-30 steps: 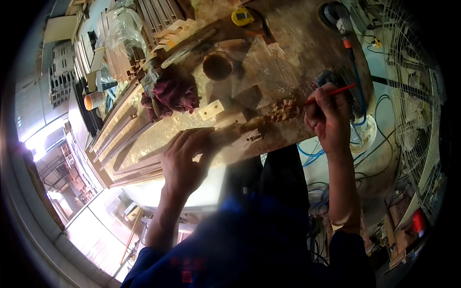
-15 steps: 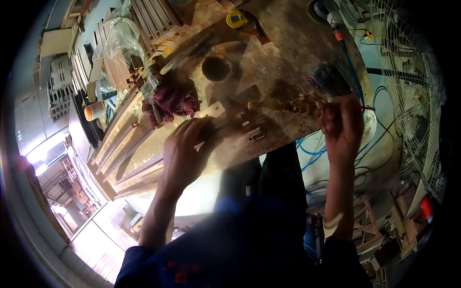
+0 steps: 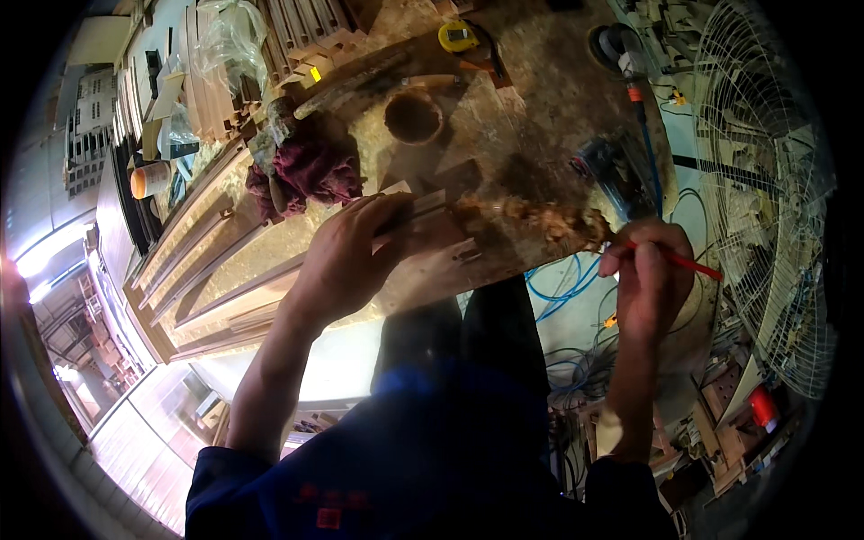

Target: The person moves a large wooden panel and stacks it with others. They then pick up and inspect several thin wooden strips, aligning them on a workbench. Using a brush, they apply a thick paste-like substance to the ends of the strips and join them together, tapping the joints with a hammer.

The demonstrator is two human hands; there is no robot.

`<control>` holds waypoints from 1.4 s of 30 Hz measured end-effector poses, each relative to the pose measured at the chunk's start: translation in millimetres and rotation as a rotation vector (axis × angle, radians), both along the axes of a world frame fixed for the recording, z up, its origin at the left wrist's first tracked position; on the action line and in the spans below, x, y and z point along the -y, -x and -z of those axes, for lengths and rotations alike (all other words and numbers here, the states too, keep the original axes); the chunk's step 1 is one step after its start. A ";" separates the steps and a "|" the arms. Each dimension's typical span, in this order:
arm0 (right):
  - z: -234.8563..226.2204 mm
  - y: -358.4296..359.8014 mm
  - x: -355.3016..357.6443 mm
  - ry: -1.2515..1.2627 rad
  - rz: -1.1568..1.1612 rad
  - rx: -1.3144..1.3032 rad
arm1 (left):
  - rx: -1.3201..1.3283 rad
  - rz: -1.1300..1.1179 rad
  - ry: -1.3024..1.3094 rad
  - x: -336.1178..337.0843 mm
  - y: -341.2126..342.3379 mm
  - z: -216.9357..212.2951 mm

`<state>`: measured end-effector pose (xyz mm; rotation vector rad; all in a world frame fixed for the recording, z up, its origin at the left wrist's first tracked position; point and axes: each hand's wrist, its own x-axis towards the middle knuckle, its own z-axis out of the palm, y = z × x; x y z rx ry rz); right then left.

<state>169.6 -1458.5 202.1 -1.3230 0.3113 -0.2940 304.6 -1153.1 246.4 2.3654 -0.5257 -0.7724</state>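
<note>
My left hand [image 3: 346, 256] is closed over a wooden block [image 3: 436, 229] at the near edge of the workbench [image 3: 531, 108], fingers over its top. A shallow groove or step seems to run along the block. Out past the bench's near right edge, my right hand [image 3: 652, 270] pinches a thin red stick, like a pencil [image 3: 697, 265], its end pointing right. Between the hands lies a brown, curled heap like wood shavings [image 3: 558, 220]. Just left of my left hand, a crumpled maroon cloth [image 3: 315, 171] rests on the bench.
A round brown cup [image 3: 414, 117], a yellow tape measure [image 3: 457, 36] and a dark power tool [image 3: 616, 175] stand farther back. Long wood strips [image 3: 216, 261] lie at left. Blue hose [image 3: 562, 292] coils below the bench, and a wire fan guard [image 3: 765, 189] is at right.
My right hand has moved down and slightly right, and more of the red stick shows. My left hand stays on the block. The whole view has shifted a little.
</note>
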 end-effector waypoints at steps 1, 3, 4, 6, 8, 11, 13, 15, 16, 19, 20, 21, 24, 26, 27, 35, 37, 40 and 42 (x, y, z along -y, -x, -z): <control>-0.3 -1.7 -2.9 0.002 0.006 -0.016 | -0.018 -0.008 0.007 -1.2 0.0 1.9; 1.9 0.1 -1.7 0.006 -0.001 -0.024 | -0.044 -0.014 0.010 -2.1 1.0 4.2; 3.8 5.9 6.1 0.009 -0.014 -0.016 | -0.053 -0.013 0.006 -2.0 1.2 4.8; 2.0 10.3 9.6 0.021 -0.011 -0.029 | -0.071 -0.004 -0.011 -1.6 1.2 5.6; -4.1 1.5 -0.7 0.072 0.039 -0.047 | -0.090 0.000 -0.033 -2.2 0.5 5.7; 0.2 -1.1 -3.7 -0.044 0.135 -0.068 | -0.108 -0.034 -0.049 -1.2 0.1 2.1; 10.0 8.5 -1.2 -0.268 0.228 -0.135 | -0.127 -0.058 -0.049 -0.1 -0.5 -5.4; 28.3 17.7 -5.1 -0.485 0.219 -0.227 | -0.161 -0.079 -0.046 0.9 1.1 -9.6; 39.4 21.9 -11.0 -0.549 0.213 -0.259 | -0.184 -0.087 -0.048 2.3 1.6 -10.9; 56.1 20.3 -28.3 -0.662 0.190 -0.285 | -0.221 -0.085 -0.055 4.8 3.7 -12.6; 59.5 17.6 -33.4 -0.672 0.187 -0.294 | -0.241 -0.086 -0.066 5.6 3.5 -12.3; 63.6 15.4 -34.9 -0.678 0.178 -0.301 | -0.260 -0.091 -0.075 5.9 3.6 -12.1; 76.6 25.1 -27.0 -0.790 0.192 -0.324 | -0.301 -0.102 -0.089 7.2 3.5 -11.2; 77.6 24.0 -27.0 -0.821 0.188 -0.341 | -0.255 -0.079 -0.043 6.4 6.3 -11.4; 72.9 17.6 -32.0 -0.808 0.192 -0.356 | -0.266 -0.092 -0.055 5.1 7.6 -10.0; 66.8 -1.5 1.6 -0.653 0.285 -0.452 | -0.229 -0.034 -0.036 1.7 12.4 -9.3; 52.7 -26.9 9.5 -0.638 0.222 -0.415 | -0.171 0.022 -0.014 -4.3 17.7 -3.6; 44.4 -52.9 14.7 -0.622 0.032 -0.406 | -0.196 0.027 -0.005 -2.9 22.0 -7.6; 43.4 -64.9 15.5 -0.612 -0.053 -0.461 | -0.210 0.044 0.004 -1.0 22.2 -10.5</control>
